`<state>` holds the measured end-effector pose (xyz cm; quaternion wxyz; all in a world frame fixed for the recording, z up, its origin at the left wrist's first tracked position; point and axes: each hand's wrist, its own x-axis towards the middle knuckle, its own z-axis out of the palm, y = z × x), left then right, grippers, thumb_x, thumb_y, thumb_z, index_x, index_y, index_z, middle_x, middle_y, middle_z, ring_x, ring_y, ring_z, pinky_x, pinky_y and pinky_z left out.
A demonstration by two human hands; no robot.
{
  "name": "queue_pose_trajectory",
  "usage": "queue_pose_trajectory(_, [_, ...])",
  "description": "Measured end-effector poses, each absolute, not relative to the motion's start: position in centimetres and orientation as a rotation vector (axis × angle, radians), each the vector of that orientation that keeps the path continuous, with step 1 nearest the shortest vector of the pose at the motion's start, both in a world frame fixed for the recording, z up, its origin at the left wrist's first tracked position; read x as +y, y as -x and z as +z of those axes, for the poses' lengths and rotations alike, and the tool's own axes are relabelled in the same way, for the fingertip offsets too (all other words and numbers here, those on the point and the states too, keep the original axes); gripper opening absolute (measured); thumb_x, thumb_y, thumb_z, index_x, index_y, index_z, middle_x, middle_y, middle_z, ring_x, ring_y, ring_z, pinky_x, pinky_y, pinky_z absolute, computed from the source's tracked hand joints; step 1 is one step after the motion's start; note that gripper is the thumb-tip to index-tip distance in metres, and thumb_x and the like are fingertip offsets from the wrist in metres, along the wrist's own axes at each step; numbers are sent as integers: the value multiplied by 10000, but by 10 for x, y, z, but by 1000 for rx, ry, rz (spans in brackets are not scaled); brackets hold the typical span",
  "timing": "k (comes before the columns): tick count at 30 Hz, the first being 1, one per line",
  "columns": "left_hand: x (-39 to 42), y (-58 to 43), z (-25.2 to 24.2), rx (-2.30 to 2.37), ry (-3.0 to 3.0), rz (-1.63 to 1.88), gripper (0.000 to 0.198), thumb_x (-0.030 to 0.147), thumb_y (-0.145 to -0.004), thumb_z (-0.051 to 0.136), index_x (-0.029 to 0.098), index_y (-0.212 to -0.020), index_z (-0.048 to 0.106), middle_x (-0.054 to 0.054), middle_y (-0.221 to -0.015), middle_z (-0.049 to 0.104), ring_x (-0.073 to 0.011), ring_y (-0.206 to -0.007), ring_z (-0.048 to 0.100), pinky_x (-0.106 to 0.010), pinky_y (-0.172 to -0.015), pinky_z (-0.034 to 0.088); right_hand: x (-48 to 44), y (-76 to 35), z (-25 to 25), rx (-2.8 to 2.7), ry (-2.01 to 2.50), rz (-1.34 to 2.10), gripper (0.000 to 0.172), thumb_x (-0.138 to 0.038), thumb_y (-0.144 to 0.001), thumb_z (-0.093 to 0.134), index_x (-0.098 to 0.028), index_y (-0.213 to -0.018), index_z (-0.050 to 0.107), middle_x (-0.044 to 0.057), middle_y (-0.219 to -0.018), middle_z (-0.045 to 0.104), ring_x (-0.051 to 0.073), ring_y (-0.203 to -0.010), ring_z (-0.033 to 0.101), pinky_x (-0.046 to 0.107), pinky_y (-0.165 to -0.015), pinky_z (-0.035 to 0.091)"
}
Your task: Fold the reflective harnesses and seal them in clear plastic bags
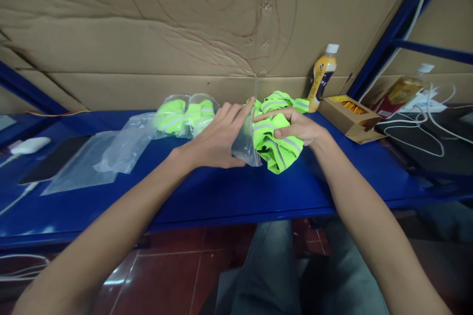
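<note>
My left hand is closed on a clear zip bag, whose mouth faces right. My right hand grips a folded bundle of neon-green reflective straps with the thumb on top. The bundle is at the bag's mouth; whether part of it is inside, I cannot tell. Behind my right hand lies more green strap. To the left of my left hand, two clear bags with green straps inside, a left one and a right one, rest side by side.
Flat clear bags lie on the blue table at left, beside a black phone-like slab and a white mouse-like object. At right are a yellow drink bottle, an open cardboard box, another bottle and white cables.
</note>
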<state>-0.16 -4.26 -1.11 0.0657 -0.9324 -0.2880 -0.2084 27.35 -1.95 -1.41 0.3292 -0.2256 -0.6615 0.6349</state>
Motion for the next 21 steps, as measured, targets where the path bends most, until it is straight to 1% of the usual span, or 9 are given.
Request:
queue_pose_trajectory(3, [-47, -4, -23, -901, 2820, -655, 1594, 797, -652, 898, 109, -1789, 20, -261, -1531, 470, -494, -1318, 490, -711, -1191, 378, -22, -271, -12, -1707, 646, 1685, 660, -321, -616, 1069, -204, -1230, 858, 59, -1056, 868, 193, -888, 825, 284, -823, 679])
queue_pose_trajectory(5, [-50, -8, -30, -915, 2798, -681, 1590, 819, -644, 890, 85, -1781, 55, -272, -1511, 475, -505, -1313, 488, -714, -1182, 377, -24, -269, -12, -1685, 691, 1692, 661, -302, -583, 1080, -208, -1203, 868, 56, -1043, 872, 187, -868, 824, 273, -805, 680])
queue_pose_trajectory(9, [-52, -12, -34, -909, 2736, -782, 1345, 777, -756, 822, 50, -1722, 232, -268, -1398, 527, -479, -1251, 506, -690, -1140, 412, -27, -269, -8, -1694, 803, 1639, 648, -324, -596, 1074, -214, -1202, 870, 59, -1064, 872, 187, -847, 818, 283, -779, 685])
queue_pose_trajectory(12, [-52, -8, -31, -892, 2741, -865, 1156, 741, -797, 805, 95, -1650, 366, -227, -1320, 547, -435, -1199, 521, -646, -1092, 458, -30, -270, -2, -1773, 874, 1570, 677, -360, -619, 1060, -215, -1249, 860, 66, -1080, 869, 207, -872, 810, 317, -795, 687])
queue_pose_trajectory(14, [-52, -4, -28, -901, 2745, -903, 1088, 676, -806, 826, 121, -1633, 389, -212, -1319, 543, -420, -1200, 522, -622, -1081, 471, -31, -270, 1, -1855, 917, 1474, 668, -382, -623, 1053, -222, -1244, 865, 64, -1100, 865, 221, -931, 801, 340, -850, 680])
queue_pose_trajectory(15, [-52, -2, -27, -906, 2744, -916, 1097, 658, -796, 843, 127, -1638, 384, -208, -1328, 539, -419, -1208, 523, -619, -1084, 470, -32, -270, 2, -1903, 928, 1417, 653, -395, -620, 1052, -225, -1224, 872, 60, -1111, 863, 229, -969, 795, 350, -888, 671])
queue_pose_trajectory(17, [-51, 0, -27, -914, 2733, -913, 1178, 668, -753, 880, 123, -1658, 359, -212, -1344, 535, -435, -1225, 527, -632, -1094, 460, -32, -270, 4, -1993, 926, 1317, 618, -433, -611, 1048, -231, -1173, 888, 52, -1119, 858, 247, -1034, 778, 370, -950, 645])
queue_pose_trajectory(19, [-50, 0, -28, -925, 2710, -859, 1265, 710, -722, 895, 101, -1677, 332, -228, -1351, 536, -463, -1238, 531, -657, -1101, 450, -32, -270, 5, -2053, 925, 1222, 588, -475, -612, 1039, -238, -1131, 895, 41, -1094, 849, 263, -1052, 763, 388, -966, 624])
queue_pose_trajectory(21, [-48, 1, -29, -954, 2666, -801, 1298, 723, -737, 884, 72, -1694, 297, -253, -1357, 541, -490, -1254, 533, -673, -1106, 441, -33, -272, 7, -2088, 921, 1101, 551, -492, -619, 1033, -239, -1089, 894, 34, -1065, 834, 274, -1053, 750, 404, -974, 605])
